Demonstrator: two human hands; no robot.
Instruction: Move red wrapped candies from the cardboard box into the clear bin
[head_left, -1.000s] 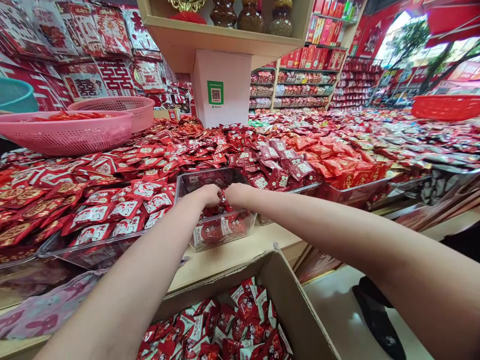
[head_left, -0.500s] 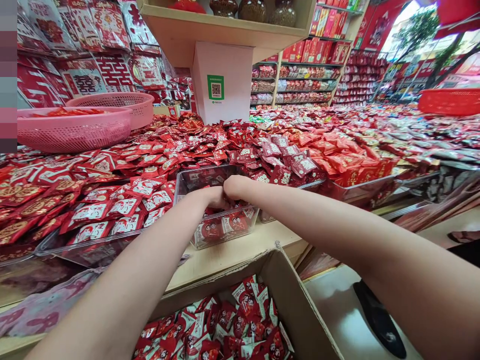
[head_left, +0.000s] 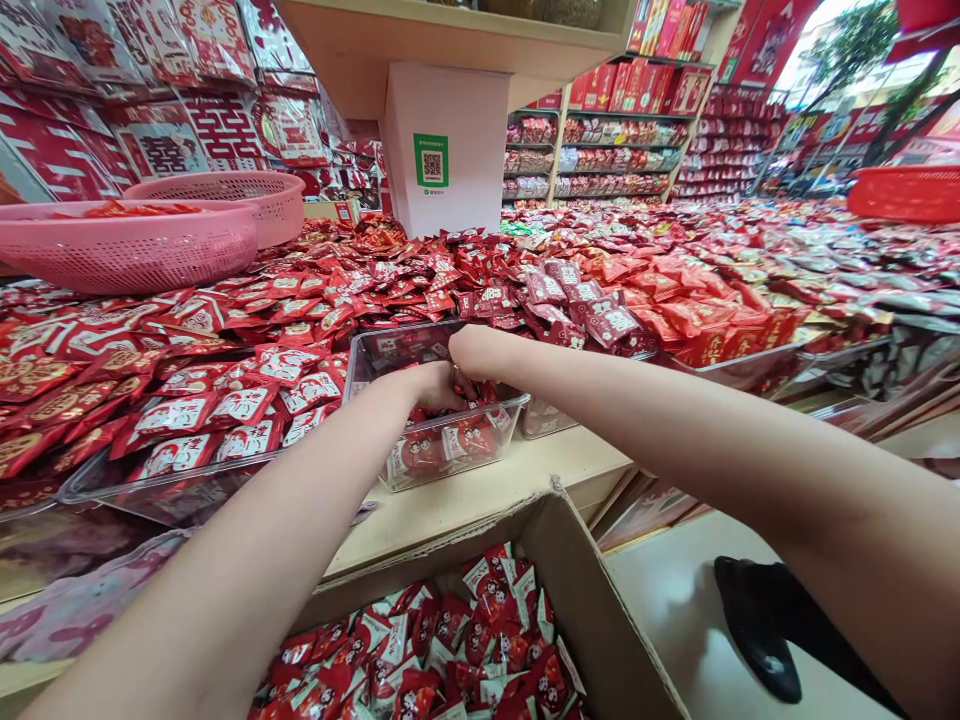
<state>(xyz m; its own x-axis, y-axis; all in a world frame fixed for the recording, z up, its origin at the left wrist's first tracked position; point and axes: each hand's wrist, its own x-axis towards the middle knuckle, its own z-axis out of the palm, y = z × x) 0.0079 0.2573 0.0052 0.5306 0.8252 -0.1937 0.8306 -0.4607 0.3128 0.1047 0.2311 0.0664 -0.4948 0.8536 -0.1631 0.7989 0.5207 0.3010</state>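
Clear bin on counter, small red packets inside. Left hand and right hand reach into it, side by side; left fingers curled down at the packets, right fingers mostly hidden, can't tell either grip. Versus earlier frame: view tips lower, black shoe shows more leg. Cardboard box of packets below.

Both hands in clear bin w/ red pkts.

Pink perforated baskets at left; green QR-code sign on white pillar.
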